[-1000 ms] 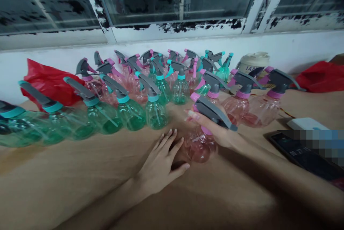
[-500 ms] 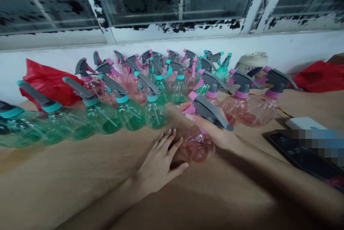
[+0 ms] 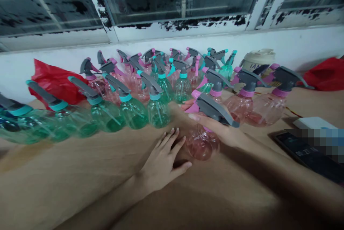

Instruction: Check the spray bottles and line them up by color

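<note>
A pink spray bottle with a grey and pink trigger head stands upright on the table before me. My right hand is closed round its neck, just under the head. Flat on the tabletop lies my left hand, fingers spread, its tips beside the pink bottle and holding nothing. To the left runs a row of green spray bottles with turquoise collars. Behind my right hand stand several more pink spray bottles, their trigger heads pointing left.
More pink and green bottles crowd the back by the wall. A red plastic bag lies back left, another red bag back right. A cream tub stands behind the bottles. At right are a phone and a white box.
The whole view has shifted slightly, so things appear a little further right. Both hands keep their places, the right one still on the pink spray bottle.
</note>
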The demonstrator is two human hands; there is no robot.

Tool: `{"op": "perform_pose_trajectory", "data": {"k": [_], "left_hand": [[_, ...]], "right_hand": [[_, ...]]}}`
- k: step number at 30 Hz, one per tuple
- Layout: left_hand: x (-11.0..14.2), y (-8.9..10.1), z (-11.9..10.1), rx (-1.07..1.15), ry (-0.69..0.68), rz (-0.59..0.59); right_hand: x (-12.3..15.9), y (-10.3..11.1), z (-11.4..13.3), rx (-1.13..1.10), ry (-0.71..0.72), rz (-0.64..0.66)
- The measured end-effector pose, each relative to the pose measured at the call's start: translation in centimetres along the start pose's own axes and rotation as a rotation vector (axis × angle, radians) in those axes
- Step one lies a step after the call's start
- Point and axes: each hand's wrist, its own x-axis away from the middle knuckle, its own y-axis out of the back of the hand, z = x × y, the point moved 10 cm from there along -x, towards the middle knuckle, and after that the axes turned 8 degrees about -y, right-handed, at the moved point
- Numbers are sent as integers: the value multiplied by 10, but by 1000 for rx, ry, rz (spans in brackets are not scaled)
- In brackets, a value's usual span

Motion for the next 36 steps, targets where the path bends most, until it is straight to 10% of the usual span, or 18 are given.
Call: {"op": "perform_pose_trajectory", "data": {"k": [36], "left_hand": [[-1,0,-1,-19,-8,10]], "right_hand": [[4,10,-1,98,15,-110]]}}
